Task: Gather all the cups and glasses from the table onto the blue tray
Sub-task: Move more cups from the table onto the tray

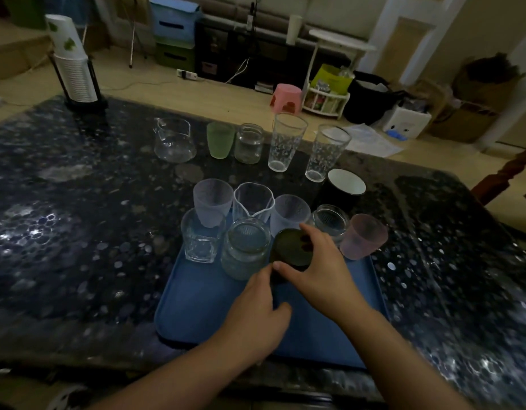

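Both forearms reach in over the blue tray (196, 306) lying on the dark table (78, 232). The right hand (318, 270) grips a dark cup (288, 247) from above, low over the tray among glasses; the left hand (255, 309) curls round its side, hiding the cup's lower part

A stack of white paper cups (73, 62) in a black holder stood at the upper left of the frame, on the dark speckled table (78, 232). Beyond the table, on the floor, were a pink stool (286, 97), a white rack (326, 102), a white box (406, 122) and loose papers (371, 142). Blue and green storage boxes (176, 31) sat at upper centre; a power strip (187, 74) lay below them.
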